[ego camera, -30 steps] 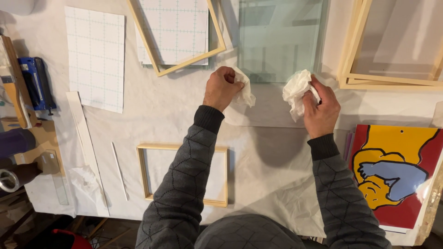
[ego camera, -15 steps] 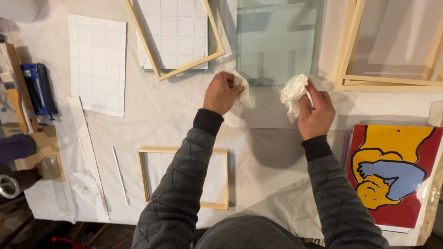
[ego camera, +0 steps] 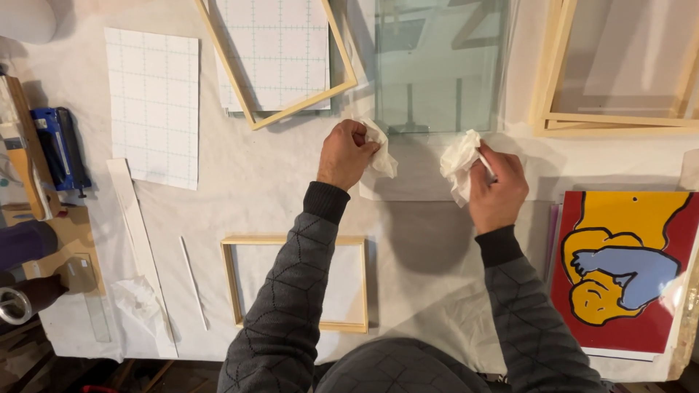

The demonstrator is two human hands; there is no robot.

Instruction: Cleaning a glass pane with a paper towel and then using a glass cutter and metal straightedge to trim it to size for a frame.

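Note:
A pane of clear greenish glass (ego camera: 437,65) lies flat on the white-covered table, straight ahead of me. My left hand (ego camera: 346,154) is closed around a crumpled white tissue (ego camera: 380,154) just below the pane's near left corner. My right hand (ego camera: 499,188) grips a second white tissue (ego camera: 460,164) below the pane's near right corner. Both hands rest on the table cover (ego camera: 277,189), close to the glass edge but not on the pane.
A small wooden frame (ego camera: 229,284) lies near me at left. A larger frame (ego camera: 291,109) sits over gridded paper (ego camera: 153,102). More wooden frames (ego camera: 546,87) are at right, a red and yellow picture (ego camera: 626,269) below them. Tools and tape (ego camera: 14,306) crowd the left edge.
Both hands, each holding its tissue, have slid slightly nearer to me, away from the pane's edge. The view has shifted a little.

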